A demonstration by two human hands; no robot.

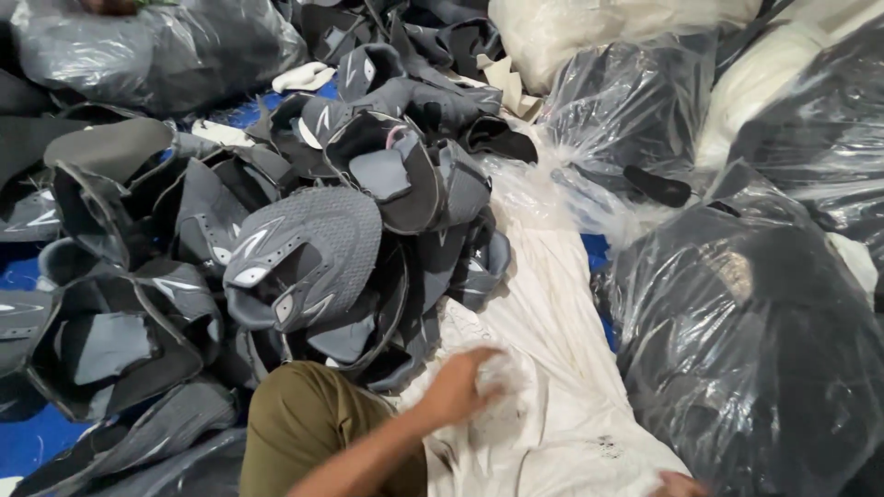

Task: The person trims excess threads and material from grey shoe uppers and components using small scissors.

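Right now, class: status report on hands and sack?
Left hand gripping white sack. Right hand at sack's lower edge, mostly hidden. Grey shoe uppers piled alongside.

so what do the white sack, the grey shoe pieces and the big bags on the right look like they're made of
White sack, gripped by the left hand: looks like woven plastic or cloth, matte, creased, with dirty marks. Grey shoe pieces: seemingly textured mesh fabric with smoother synthetic trim, pale stripes and stitched edges. Big bags: thin clear plastic film, glossy and wrinkled, dark contents showing through. The right hand is barely visible at the picture's edge.

Clear plastic bag (746,340) stuffed with dark pieces at right, another (635,129) behind it, a third (157,51) top left, white sack (562,368) lying flat between
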